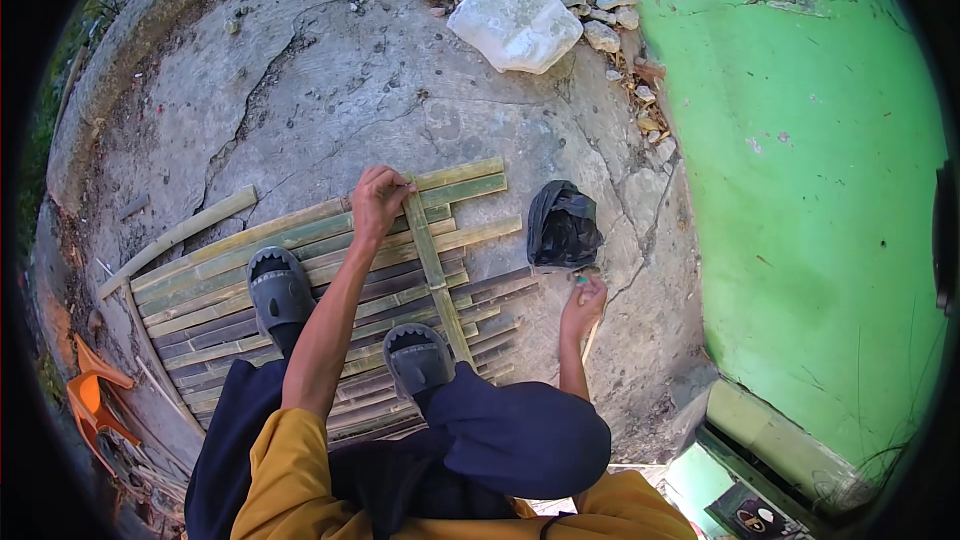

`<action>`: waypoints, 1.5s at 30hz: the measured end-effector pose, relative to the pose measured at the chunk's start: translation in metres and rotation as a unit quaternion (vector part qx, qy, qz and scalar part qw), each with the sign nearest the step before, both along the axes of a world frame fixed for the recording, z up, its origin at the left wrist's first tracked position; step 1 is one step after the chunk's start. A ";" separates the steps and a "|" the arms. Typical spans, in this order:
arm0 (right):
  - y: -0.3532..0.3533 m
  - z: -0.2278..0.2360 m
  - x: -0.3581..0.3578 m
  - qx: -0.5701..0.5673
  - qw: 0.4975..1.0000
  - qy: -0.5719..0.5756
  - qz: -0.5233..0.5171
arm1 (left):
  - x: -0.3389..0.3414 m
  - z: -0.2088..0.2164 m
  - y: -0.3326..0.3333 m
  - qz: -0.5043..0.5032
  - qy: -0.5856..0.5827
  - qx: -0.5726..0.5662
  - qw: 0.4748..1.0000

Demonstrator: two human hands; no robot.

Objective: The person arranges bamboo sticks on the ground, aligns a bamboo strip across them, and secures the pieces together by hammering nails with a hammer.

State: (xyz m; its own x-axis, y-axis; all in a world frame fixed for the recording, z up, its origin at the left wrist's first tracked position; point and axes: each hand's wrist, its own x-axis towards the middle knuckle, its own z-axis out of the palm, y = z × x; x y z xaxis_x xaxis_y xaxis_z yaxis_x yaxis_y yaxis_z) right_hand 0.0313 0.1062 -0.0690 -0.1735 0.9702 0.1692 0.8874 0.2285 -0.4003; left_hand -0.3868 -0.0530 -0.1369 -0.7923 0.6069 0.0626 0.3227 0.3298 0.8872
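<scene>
A row of split bamboo slats lies on the ground beneath my feet, with one bamboo crosspiece laid across it near the right ends. My left hand is closed, its fingertips pinched together at the far end of the crosspiece; anything small between them is too small to make out. Lower right, my right hand is closed around a thin pale stick that shows below the fist. A bit of teal shows at its fingertips. Just beyond that hand stands a black plastic bag, its mouth gaping.
My dark sandals press on the slats. A loose curved bamboo strip lies at the left. A white stone block and rubble sit at the far side. A green wall bounds the right; a broken orange plastic piece lies lower left.
</scene>
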 end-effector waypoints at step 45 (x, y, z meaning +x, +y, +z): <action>-0.099 0.037 -0.265 -0.227 0.908 0.046 0.350 | -0.002 -0.007 -0.012 0.003 0.002 -0.012 1.000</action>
